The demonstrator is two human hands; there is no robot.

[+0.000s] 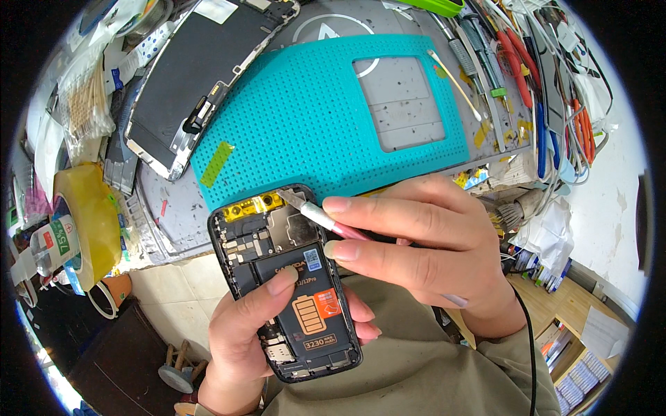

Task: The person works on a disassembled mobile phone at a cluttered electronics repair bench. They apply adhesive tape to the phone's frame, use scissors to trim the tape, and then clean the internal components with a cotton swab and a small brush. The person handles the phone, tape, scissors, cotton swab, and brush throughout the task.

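An opened smartphone (295, 234) lies tilted in my left hand (239, 329), its insides facing up. My left thumb presses on the black battery (322, 326), while the fingers wrap round the right edge from below. My right hand (433, 243) pinches a craft knife (320, 216) with a silver collar and a pinkish handle. Its blade tip is at the right end of a shiny yellow strip (251, 208) along the phone's top edge; whether it touches, I cannot tell. The phone's top end overlaps the near edge of a teal perforated mat (298, 125).
A detached phone screen assembly (198, 76) lies at the upper left. A cotton swab (458, 87) rests on the mat's right side. Screwdrivers and red-handled pliers (513, 66) crowd the upper right. At left stand a yellow tape roll (100, 222) and a small bottle (55, 243).
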